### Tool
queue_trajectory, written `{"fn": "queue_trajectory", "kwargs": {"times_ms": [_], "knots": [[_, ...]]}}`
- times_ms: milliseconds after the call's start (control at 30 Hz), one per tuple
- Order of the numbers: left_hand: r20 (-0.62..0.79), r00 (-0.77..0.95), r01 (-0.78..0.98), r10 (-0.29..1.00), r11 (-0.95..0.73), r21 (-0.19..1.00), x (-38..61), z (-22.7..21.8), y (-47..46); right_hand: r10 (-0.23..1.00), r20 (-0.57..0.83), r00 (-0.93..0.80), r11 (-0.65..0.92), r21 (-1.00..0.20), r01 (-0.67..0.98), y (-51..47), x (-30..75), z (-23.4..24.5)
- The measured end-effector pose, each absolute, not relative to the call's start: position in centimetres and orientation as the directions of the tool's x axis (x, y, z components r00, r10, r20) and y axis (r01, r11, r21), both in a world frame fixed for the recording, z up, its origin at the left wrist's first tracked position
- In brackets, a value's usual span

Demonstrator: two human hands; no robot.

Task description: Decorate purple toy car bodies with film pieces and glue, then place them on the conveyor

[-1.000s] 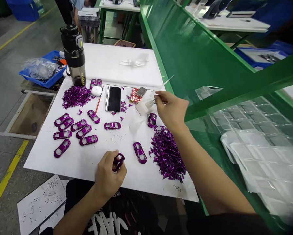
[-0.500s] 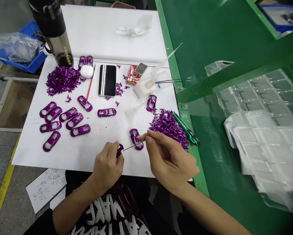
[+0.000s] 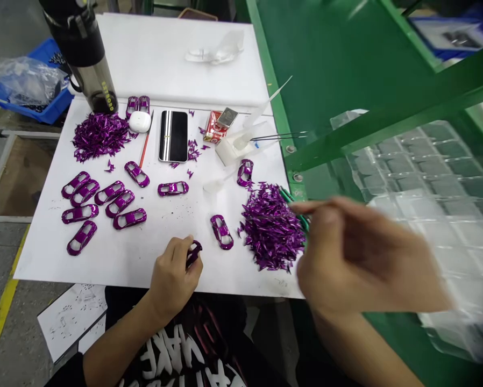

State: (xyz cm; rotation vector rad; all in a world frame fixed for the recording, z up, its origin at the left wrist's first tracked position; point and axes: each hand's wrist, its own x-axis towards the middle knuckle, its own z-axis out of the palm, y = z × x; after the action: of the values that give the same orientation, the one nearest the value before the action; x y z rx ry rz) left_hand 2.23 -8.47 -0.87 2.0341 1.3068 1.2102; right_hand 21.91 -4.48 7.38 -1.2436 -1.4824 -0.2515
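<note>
My left hand (image 3: 176, 271) is closed around a small purple toy car body (image 3: 193, 252), of which only the end shows past the fingertips. To the right of it another purple car body (image 3: 221, 232) lies on the white sheet. Blurred by motion, my right hand (image 3: 362, 252) hangs over the green bench edge, right of a heap of small purple pointed pieces (image 3: 271, 226). Thumb and forefinger are pinched together; what they hold is too smeared to make out. A green cutter knife (image 3: 286, 194) lies beside the heap, partly hidden by this hand.
Several purple car bodies (image 3: 109, 193) and a second heap of pieces (image 3: 100, 134) occupy the left side. A phone (image 3: 173, 136), red brush (image 3: 144, 145), white earbud case (image 3: 140, 122), tall bottle (image 3: 90, 70), tweezers (image 3: 279, 136) and glue block (image 3: 227, 150) stand behind. Clear trays (image 3: 419, 161) lie right.
My right hand has swung right, away from the car body in my left hand, and the thin pointed tool it held is no longer discernible. My left hand keeps its grip.
</note>
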Motion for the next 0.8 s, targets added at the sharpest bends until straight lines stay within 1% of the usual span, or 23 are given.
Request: {"fn": "queue_trajectory", "kwargs": {"times_ms": [33, 100, 133, 267, 367, 433, 500, 567, 600, 633, 667, 700, 733, 800], "knots": [[0.445, 0.163, 0.486, 0.881, -0.464, 0.741, 2.2, -0.8, -8.4, 0.443, 0.871, 0.211, 0.436, -0.415, 0.799, -2.9, 23.0, 8.0], [0.456, 0.145, 0.449, 0.878, -0.469, 0.761, 2.2, -0.5, -8.2, 0.366, 0.897, 0.247, 0.430, -0.398, 0.810, 0.9, 25.1, 8.9], [0.460, 0.142, 0.430, 0.876, -0.473, 0.769, 2.1, -0.3, -8.2, 0.373, 0.897, 0.238, 0.420, -0.392, 0.819, 2.8, 25.9, 9.1], [0.483, 0.134, 0.356, 0.865, -0.497, 0.791, 1.8, 0.4, -8.0, 0.442, 0.878, 0.181, 0.372, -0.364, 0.854, 9.1, 27.5, 7.9], [0.463, 0.114, 0.294, 0.879, -0.475, 0.829, 1.5, 0.4, -8.2, 0.588, 0.791, 0.171, 0.261, -0.386, 0.885, 11.3, 27.5, 6.5], [0.412, 0.113, 0.230, 0.904, -0.428, 0.874, 1.1, 0.2, -8.3, 0.685, 0.712, 0.151, 0.203, -0.386, 0.900, 11.0, 27.3, 6.4], [0.321, 0.119, 0.123, 0.939, -0.335, 0.934, 0.6, 0.0, -8.4, 0.711, 0.692, 0.129, 0.204, -0.378, 0.903, 8.8, 26.7, 7.1], [0.187, 0.123, -0.038, 0.975, -0.184, 0.982, 0.1, 0.1, -8.4, 0.717, 0.688, 0.115, 0.226, -0.385, 0.895, 4.6, 25.6, 8.2], [0.112, 0.127, -0.132, 0.986, -0.095, 0.987, 0.0, 0.2, -8.4, 0.730, 0.676, 0.105, 0.243, -0.401, 0.883, 2.0, 24.9, 8.8], [0.043, 0.148, -0.225, 0.988, -0.008, 0.974, 0.1, 0.4, -8.5, 0.776, 0.629, 0.042, 0.279, -0.402, 0.872, -1.0, 24.0, 9.2], [-0.009, 0.183, -0.310, 0.983, 0.067, 0.948, 0.3, 0.6, -8.7, 0.836, 0.543, -0.076, 0.348, -0.419, 0.838, -3.9, 23.1, 9.5], [-0.044, 0.228, -0.379, 0.973, 0.130, 0.916, 0.7, 0.9, -9.0, 0.890, 0.408, -0.203, 0.407, -0.510, 0.757, -6.8, 22.1, 9.7], [-0.064, 0.281, -0.430, 0.957, 0.185, 0.884, 1.2, 1.3, -9.3, 0.914, 0.318, -0.251, 0.397, -0.584, 0.708, -9.4, 21.3, 9.8], [-0.064, 0.405, -0.477, 0.912, 0.270, 0.836, 2.6, 1.9, -9.9, 0.944, 0.234, -0.232, 0.330, -0.684, 0.651, -13.5, 20.2, 9.8]]}}
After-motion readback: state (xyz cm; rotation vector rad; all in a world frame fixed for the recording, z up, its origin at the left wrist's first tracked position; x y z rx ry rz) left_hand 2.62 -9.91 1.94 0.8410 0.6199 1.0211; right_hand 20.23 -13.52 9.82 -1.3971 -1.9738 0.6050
